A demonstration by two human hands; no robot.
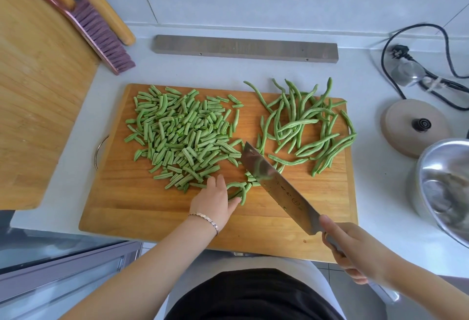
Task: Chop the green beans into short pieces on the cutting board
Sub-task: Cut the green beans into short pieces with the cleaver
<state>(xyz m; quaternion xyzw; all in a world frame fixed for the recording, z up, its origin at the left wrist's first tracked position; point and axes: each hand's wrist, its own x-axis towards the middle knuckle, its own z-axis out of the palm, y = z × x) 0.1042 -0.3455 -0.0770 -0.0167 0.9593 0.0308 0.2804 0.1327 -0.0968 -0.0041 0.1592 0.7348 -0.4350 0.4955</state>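
left hand (214,201) flat, fingers straight on green beans (237,185) | right hand (355,251) grips knife (274,182), blade tilted

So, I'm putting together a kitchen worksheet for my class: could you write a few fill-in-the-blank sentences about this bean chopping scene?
1. The right hand grips the handle of a ___.
2. The cut pieces are heaped on the ___ half of the cutting board.
3. The metal bowl stands off the board, on the person's ___ side.

Missing words: knife; left; right.
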